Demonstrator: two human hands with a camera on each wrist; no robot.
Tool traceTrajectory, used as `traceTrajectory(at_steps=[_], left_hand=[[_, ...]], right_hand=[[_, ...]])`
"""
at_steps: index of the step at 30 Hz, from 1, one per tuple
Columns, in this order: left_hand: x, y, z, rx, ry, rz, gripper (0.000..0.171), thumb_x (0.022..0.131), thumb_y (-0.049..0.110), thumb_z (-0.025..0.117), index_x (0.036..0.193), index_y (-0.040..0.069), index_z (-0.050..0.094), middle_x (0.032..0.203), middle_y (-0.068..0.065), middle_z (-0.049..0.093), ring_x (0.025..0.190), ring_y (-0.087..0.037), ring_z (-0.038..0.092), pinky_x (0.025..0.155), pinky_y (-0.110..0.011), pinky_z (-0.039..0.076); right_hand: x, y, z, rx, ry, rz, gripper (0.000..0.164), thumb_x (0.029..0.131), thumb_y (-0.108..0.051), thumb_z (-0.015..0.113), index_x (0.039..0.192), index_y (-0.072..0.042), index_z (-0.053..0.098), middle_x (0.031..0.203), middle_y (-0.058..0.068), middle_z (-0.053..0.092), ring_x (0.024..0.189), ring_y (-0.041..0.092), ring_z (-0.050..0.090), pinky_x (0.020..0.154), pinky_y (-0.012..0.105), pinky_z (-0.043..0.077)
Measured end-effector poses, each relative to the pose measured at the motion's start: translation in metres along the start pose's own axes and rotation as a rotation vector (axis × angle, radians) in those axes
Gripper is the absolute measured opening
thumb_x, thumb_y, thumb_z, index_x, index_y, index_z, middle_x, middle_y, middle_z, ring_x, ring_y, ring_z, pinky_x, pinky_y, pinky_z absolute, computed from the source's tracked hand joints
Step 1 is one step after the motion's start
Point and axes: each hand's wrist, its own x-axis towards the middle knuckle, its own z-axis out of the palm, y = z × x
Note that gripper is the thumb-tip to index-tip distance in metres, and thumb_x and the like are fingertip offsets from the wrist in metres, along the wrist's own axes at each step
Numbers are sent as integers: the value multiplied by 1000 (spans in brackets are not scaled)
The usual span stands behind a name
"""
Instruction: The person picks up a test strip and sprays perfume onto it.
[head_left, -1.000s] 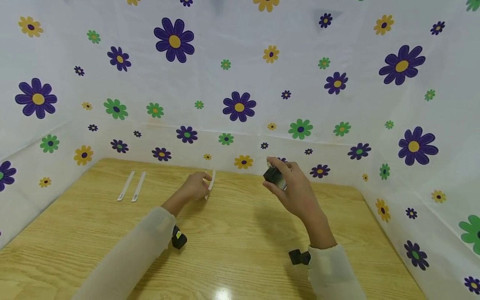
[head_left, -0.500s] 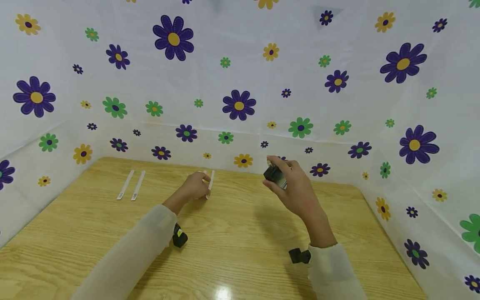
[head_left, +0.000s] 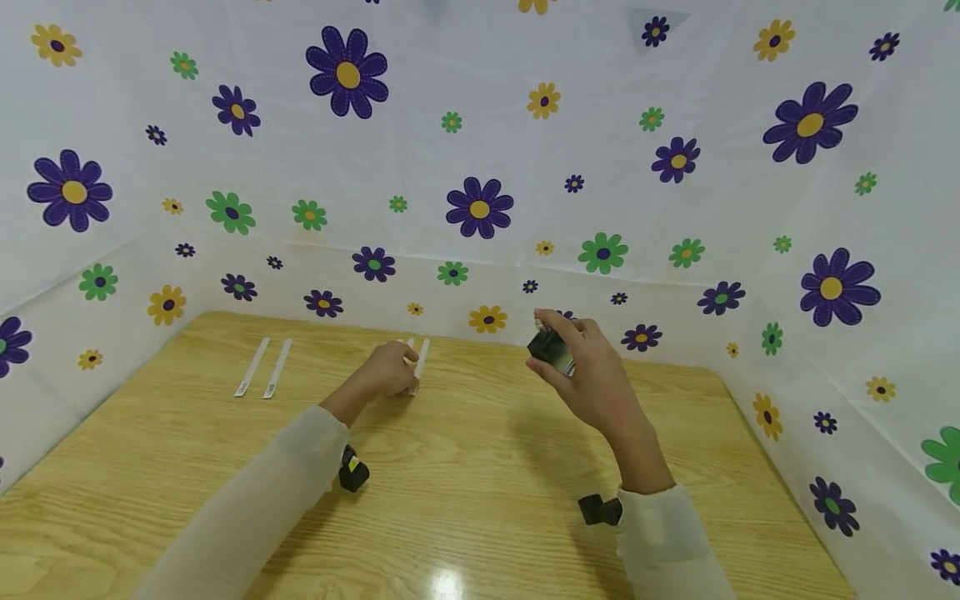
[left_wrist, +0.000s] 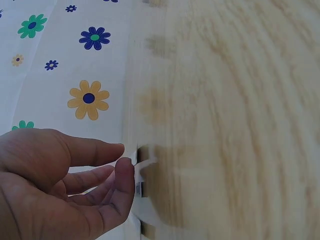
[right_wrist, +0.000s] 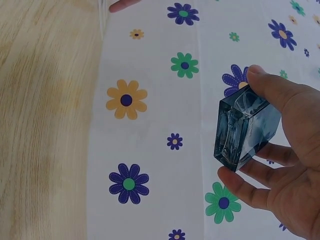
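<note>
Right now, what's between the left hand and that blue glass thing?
Seen in the head view: a white strip right beside the left hand, then bare wooden tabletop towards the blue glass thing in the right hand.

The white strip (head_left: 422, 360) by the left hand (head_left: 386, 369) was bowed upward a second ago; now it runs straight and looks flat on the bench (head_left: 480, 442), though whether a fingertip still touches it is hard to tell. The far end of a second strip (head_left: 410, 342), barely visible then, now shows beyond the fingers. The left wrist camera (head_left: 353, 471) has shifted slightly leftward.
</note>
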Motion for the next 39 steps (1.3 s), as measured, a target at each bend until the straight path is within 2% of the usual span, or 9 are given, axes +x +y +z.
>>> traceTrajectory(at_steps=[8,13,19,27,34,39], left_hand=[[-5,-1,-19,67,-7,63,50,94,3,67,140,-10,52,107,-19,69,73,-20,67,68,-31,56],[-10,-7,-32,18,-31,88,53,96,5,66,144,-8,48,111,-21,67,77,-23,67,71,-36,58],[-15,-16,-47,48,-13,116,55,97,7,67,146,-7,46,116,-23,64,87,-28,67,75,-35,59],[-18,-30,-72,73,-29,102,60,96,5,67,149,-7,41,119,-26,61,89,-32,67,80,-39,59],[-22,-49,-94,95,-59,83,66,91,5,71,150,-4,41,128,-28,58,101,-32,64,86,-39,59],[-28,-62,-107,126,-93,98,69,90,6,74,149,-5,42,128,-29,58,100,-30,64,86,-40,58]], right_hand=[[0,2,-1,-8,3,-5,65,91,-28,80,149,-23,50,121,23,57,102,35,62,74,47,58],[0,3,0,4,1,-10,66,92,-27,79,150,-25,49,122,24,56,102,36,62,74,47,58],[-1,3,0,9,4,-17,66,92,-27,79,150,-25,48,122,25,56,101,36,62,73,47,58],[-1,3,0,10,-3,-12,65,92,-26,79,150,-23,49,123,25,56,100,36,63,73,47,59],[-1,3,1,14,-4,-11,66,92,-26,79,150,-24,48,124,24,56,101,35,63,74,47,59],[-1,3,1,10,-1,-16,66,92,-26,79,151,-25,48,123,24,57,102,35,63,75,47,58]])
